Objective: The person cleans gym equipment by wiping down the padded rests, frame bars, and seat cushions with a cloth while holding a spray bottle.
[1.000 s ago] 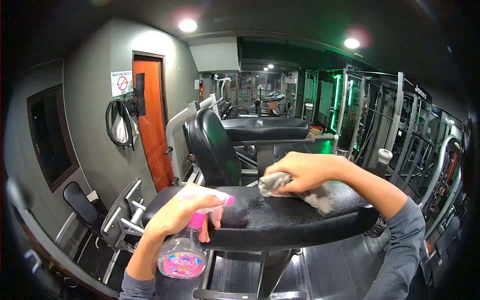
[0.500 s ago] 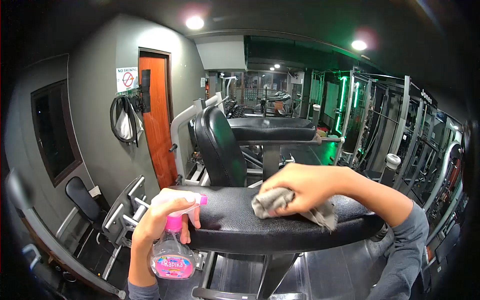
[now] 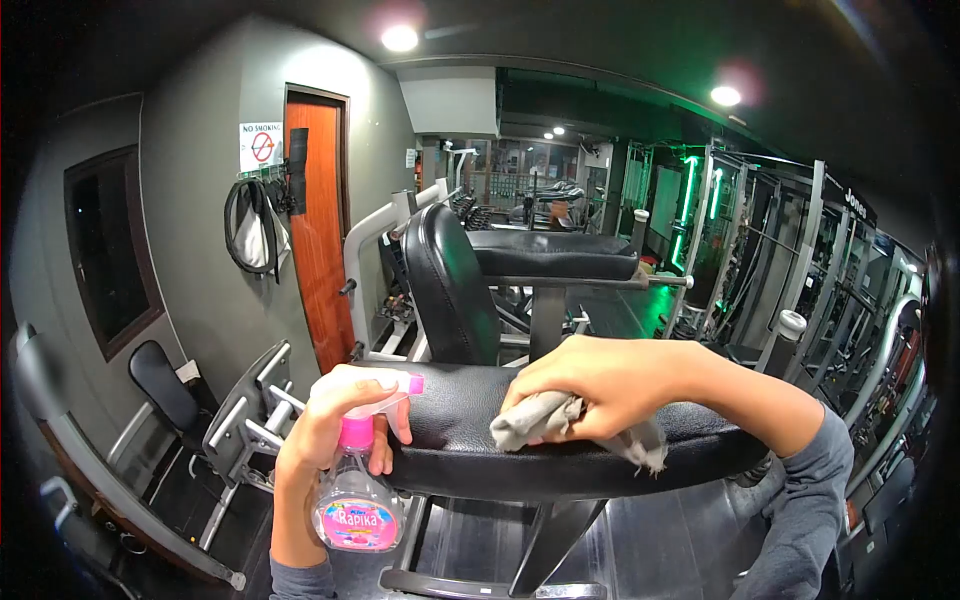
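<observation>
My left hand (image 3: 335, 420) is wrapped round the neck and trigger of a clear spray bottle (image 3: 358, 510) with a pink nozzle and a pink label. Its nozzle points right, above the left part of a long black padded bench (image 3: 450, 400). Bunched under the fingers of my right hand (image 3: 590, 390) is a grey cloth (image 3: 540, 418), pressed on the front edge of the pad. One frayed end of the cloth hangs out to the right of the hand, over the pad's front side.
Behind the bench stand a black backrest (image 3: 450, 285) and another padded bench (image 3: 550, 255). A wooden door (image 3: 315, 230) is at the left, with belts (image 3: 255, 228) hanging beside it. Metal gym frames (image 3: 800, 260) line the right side. Seats and bars stand at the lower left.
Since the first frame, the cloth and my right hand have moved left and toward the pad's front edge. The bottle in my left hand has shifted left against the bench, then slightly right and up.
</observation>
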A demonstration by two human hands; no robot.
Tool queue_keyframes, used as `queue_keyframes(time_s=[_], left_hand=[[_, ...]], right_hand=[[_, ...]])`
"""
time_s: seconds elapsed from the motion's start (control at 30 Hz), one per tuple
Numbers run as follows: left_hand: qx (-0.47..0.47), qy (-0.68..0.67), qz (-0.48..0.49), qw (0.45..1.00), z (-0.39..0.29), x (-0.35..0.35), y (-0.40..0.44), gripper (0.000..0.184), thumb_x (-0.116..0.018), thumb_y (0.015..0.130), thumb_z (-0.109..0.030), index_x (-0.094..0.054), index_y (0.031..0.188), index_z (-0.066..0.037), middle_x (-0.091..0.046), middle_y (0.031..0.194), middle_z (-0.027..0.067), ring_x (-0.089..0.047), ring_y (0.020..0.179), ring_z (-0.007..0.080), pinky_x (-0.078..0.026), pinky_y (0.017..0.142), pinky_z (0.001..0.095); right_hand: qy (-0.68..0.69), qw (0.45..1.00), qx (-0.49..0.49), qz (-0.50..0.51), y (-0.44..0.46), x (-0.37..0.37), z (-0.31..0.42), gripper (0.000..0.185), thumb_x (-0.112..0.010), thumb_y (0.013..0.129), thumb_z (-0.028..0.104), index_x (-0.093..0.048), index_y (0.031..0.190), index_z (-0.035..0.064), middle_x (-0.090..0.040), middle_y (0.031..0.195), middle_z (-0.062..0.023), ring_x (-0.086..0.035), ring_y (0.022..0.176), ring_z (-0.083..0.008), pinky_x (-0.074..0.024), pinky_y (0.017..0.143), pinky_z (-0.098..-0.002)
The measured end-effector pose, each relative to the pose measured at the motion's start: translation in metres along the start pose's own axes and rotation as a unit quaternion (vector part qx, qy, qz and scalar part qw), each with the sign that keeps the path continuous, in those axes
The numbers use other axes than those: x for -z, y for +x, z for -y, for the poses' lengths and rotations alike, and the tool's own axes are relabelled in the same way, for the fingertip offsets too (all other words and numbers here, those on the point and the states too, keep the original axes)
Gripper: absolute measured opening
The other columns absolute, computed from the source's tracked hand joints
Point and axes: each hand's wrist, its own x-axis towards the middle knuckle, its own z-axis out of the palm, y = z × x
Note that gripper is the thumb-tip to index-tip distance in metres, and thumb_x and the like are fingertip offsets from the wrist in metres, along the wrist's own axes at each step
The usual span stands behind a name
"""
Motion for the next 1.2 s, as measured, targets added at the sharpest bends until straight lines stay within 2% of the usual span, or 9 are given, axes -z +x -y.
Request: queue_keyframes(time_s=[0.2, 0.33, 0.4, 0.63, 0.73, 0.8, 0.9, 1.07, 1.2], left_hand=[[-0.006, 0.015, -0.03, 0.999, -0.003, -0.007, -0.004, 0.043, -0.057, 0.087, -0.032, -0.064, 0.078, 0.009, -0.064, 0.069, 0.0206, -0.058, 0.04, 0.0256, -0.051, 0.043, 0.0333], [-0.024, 0.021, -0.03, 0.999, 0.001, -0.005, -0.004, 0.043, -0.056, 0.088, -0.032, -0.063, 0.077, 0.009, -0.064, 0.068, 0.0202, -0.058, 0.04, 0.0251, -0.051, 0.043, 0.0326], [-0.025, 0.016, -0.032, 0.999, 0.0, -0.005, -0.005, 0.043, -0.056, 0.088, -0.032, -0.063, 0.077, 0.009, -0.064, 0.067, 0.0197, -0.058, 0.04, 0.0251, -0.051, 0.043, 0.0326], [-0.032, 0.02, -0.048, 0.998, 0.0, -0.007, -0.006, 0.043, -0.055, 0.089, -0.034, -0.063, 0.076, 0.006, -0.065, 0.068, 0.0183, -0.058, 0.04, 0.0232, -0.051, 0.043, 0.032], [-0.032, 0.021, -0.039, 0.998, -0.001, -0.006, -0.005, 0.042, -0.055, 0.089, -0.034, -0.062, 0.075, 0.005, -0.065, 0.069, 0.0182, -0.058, 0.04, 0.0232, -0.051, 0.044, 0.0324], [-0.017, 0.02, -0.041, 0.999, -0.001, -0.005, -0.005, 0.041, -0.054, 0.089, -0.032, -0.061, 0.075, 0.005, -0.065, 0.069, 0.018, -0.058, 0.041, 0.0236, -0.051, 0.044, 0.0328], [-0.001, 0.052, -0.006, 0.999, -0.012, 0.0, -0.008, 0.04, -0.057, 0.09, -0.032, -0.063, 0.079, 0.006, -0.065, 0.07, 0.0167, -0.06, 0.043, 0.0241, -0.051, 0.045, 0.0324], [0.03, 0.063, 0.042, 0.997, -0.041, 0.034, -0.019, 0.037, -0.058, 0.093, -0.032, -0.065, 0.083, 0.003, -0.065, 0.072, 0.0128, -0.062, 0.045, 0.0236, -0.048, 0.044, 0.0293], [0.052, 0.141, 0.115, 0.982, -0.043, 0.056, -0.007, 0.038, -0.057, 0.094, -0.034, -0.066, 0.089, 0.002, -0.065, 0.073, 0.011, -0.064, 0.047, 0.0231, -0.047, 0.044, 0.0283]], right_hand=[[-0.151, 0.966, -0.2, -0.06, 0.02, 0.0, -0.031, 0.032, -0.065, 0.081, 0.013, -0.063, 0.111, 0.0021, -0.069, 0.099, -0.0203, -0.067, 0.095, -0.0365, -0.052, 0.083, -0.0433], [-0.111, 0.979, -0.122, -0.123, 0.041, -0.015, -0.023, 0.032, -0.061, 0.082, 0.011, -0.064, 0.11, -0.0015, -0.069, 0.101, -0.025, -0.067, 0.098, -0.039, -0.0515, 0.088, -0.0454], [-0.098, 0.988, -0.085, -0.084, 0.042, -0.014, -0.009, 0.027, -0.064, 0.085, 0.012, -0.063, 0.109, 0.0015, -0.069, 0.103, -0.0192, -0.066, 0.1, -0.0347, -0.0507, 0.087, -0.0429], [-0.064, 0.996, -0.054, -0.006, 0.019, -0.002, 0.008, 0.033, -0.064, 0.082, 0.014, -0.062, 0.112, 0.0013, -0.069, 0.1, -0.0201, -0.068, 0.093, -0.035, -0.0519, 0.081, -0.04], [-0.157, 0.971, -0.178, -0.014, 0.026, 0.003, -0.009, 0.034, -0.064, 0.081, 0.015, -0.063, 0.113, 0.0019, -0.069, 0.102, -0.0212, -0.067, 0.097, -0.036, -0.0516, 0.085, -0.0436], [-0.217, 0.956, -0.188, -0.05, 0.04, -0.005, -0.033, 0.033, -0.064, 0.082, 0.014, -0.063, 0.113, 0.0019, -0.069, 0.104, -0.0218, -0.066, 0.1, -0.0373, -0.0513, 0.088, -0.0449], [-0.196, 0.959, -0.192, -0.066, 0.061, -0.011, -0.036, 0.034, -0.065, 0.082, 0.013, -0.063, 0.113, 0.002, -0.069, 0.105, -0.0209, -0.066, 0.1, -0.0361, -0.0514, 0.088, -0.0436], [-0.001, 0.996, -0.087, -0.025, 0.052, -0.01, 0.006, 0.037, -0.064, 0.079, 0.007, -0.062, 0.116, 0.0024, -0.069, 0.109, -0.0149, -0.067, 0.103, -0.0303, -0.0509, 0.09, -0.0397], [-0.011, 0.99, -0.143, -0.007, 0.039, -0.003, 0.01, 0.039, -0.068, 0.079, 0.01, -0.062, 0.116, 0.0028, -0.069, 0.108, -0.0145, -0.066, 0.101, -0.031, -0.0508, 0.089, -0.0385]])
